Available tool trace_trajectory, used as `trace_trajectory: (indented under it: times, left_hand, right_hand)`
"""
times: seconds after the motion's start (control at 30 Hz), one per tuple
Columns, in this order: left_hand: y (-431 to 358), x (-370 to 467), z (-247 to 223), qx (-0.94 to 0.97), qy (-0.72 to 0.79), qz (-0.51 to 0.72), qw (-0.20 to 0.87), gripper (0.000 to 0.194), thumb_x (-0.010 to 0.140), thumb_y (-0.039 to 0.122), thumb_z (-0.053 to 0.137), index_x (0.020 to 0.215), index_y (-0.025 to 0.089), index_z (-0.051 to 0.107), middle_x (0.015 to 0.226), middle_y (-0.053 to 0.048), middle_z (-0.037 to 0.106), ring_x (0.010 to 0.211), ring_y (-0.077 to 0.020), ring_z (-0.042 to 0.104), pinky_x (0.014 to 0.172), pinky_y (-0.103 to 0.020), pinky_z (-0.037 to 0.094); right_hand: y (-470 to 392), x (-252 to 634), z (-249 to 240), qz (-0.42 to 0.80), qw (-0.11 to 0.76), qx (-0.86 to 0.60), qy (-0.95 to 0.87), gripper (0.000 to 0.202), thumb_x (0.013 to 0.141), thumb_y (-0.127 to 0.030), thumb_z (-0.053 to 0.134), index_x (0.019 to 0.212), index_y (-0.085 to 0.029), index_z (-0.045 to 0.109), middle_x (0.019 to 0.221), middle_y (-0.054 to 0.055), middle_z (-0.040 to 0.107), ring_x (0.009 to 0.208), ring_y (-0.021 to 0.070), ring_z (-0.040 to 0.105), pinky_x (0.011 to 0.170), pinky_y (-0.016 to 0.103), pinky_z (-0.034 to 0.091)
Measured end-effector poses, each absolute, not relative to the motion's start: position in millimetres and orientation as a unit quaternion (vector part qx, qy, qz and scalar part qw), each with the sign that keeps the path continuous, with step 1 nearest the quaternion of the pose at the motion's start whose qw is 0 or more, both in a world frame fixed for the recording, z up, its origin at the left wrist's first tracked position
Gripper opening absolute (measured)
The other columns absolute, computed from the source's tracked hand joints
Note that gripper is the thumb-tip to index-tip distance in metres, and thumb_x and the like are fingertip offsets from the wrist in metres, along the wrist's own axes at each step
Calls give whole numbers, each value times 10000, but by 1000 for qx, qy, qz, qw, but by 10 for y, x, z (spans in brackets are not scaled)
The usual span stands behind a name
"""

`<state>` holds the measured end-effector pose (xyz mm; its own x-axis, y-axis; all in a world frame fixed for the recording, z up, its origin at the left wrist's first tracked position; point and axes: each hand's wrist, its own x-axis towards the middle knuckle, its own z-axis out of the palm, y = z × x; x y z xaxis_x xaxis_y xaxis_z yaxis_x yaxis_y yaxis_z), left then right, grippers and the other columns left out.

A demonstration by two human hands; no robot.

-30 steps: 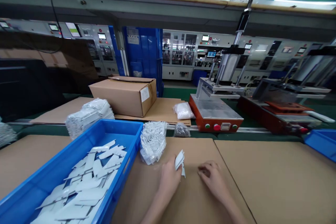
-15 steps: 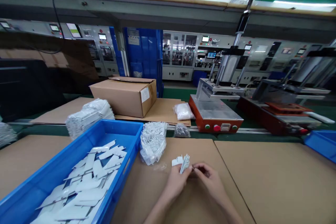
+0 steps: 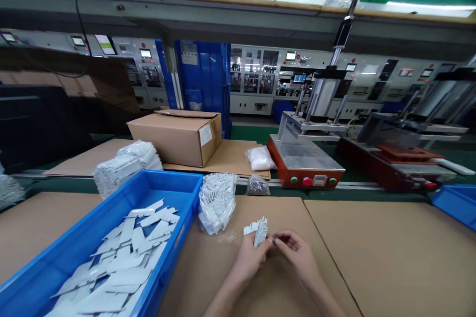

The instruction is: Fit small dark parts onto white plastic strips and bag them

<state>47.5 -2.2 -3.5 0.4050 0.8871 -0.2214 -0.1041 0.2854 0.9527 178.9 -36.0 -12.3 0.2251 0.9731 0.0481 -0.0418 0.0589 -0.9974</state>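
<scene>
We see the left hand closed around several small, white, ribbed plastic pieces, held above a flat brown cardboard sheet, to the right of a long blue plastic bin. The right hand is partly curled, thumb and forefinger nearly meeting beside the left thumb; whether it grips anything, we cannot tell.
</scene>
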Motion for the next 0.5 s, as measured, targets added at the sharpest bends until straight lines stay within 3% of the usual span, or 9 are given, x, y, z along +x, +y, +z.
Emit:
trace_trajectory:
  times: [0.13, 0.27, 0.37, 0.5]
  left_hand:
    - [-20, 491, -68, 511, 420, 354, 662, 228, 673, 360, 557, 669, 140, 496, 386, 101, 304, 288, -11, 251, 300, -142, 167]
    - [-36, 519, -101, 437, 393, 385, 711, 288, 692, 431, 507, 783, 160, 475, 507, 79, 379, 318, -12, 285, 284, -122, 198]
    - [-43, 535, -125, 393, 377, 414, 729, 351, 703, 487, 461, 854, 172, 432, 580, 50, 441, 371, -53, 400, 281, -143, 292]
    - [-47, 517, -135, 442, 415, 426, 671, 381, 706, 488, 472, 886, 155, 435, 509, 47, 462, 404, -110, 482, 355, -219, 410]
  right_hand:
    - [-372, 1773, -128, 375, 579, -554, -465, 219, 649, -356, 633, 736, -158, 601, 741, 67, 646, 743, 205, 585, 698, 288, 470]
    - [-370, 1775, -136, 346, 567, -573, -480, 271, 681, -421, 577, 748, -159, 590, 734, 65, 637, 729, 198, 578, 672, 270, 460]
    - [-367, 1757, -141, 345, 566, -575, -480, 300, 677, -451, 568, 739, -158, 584, 718, 62, 635, 727, 201, 578, 655, 263, 458]
    - [-386, 1659, -134, 382, 554, -547, -498, 270, 694, -421, 565, 747, -157, 584, 648, 39, 627, 624, 177, 577, 595, 255, 462]
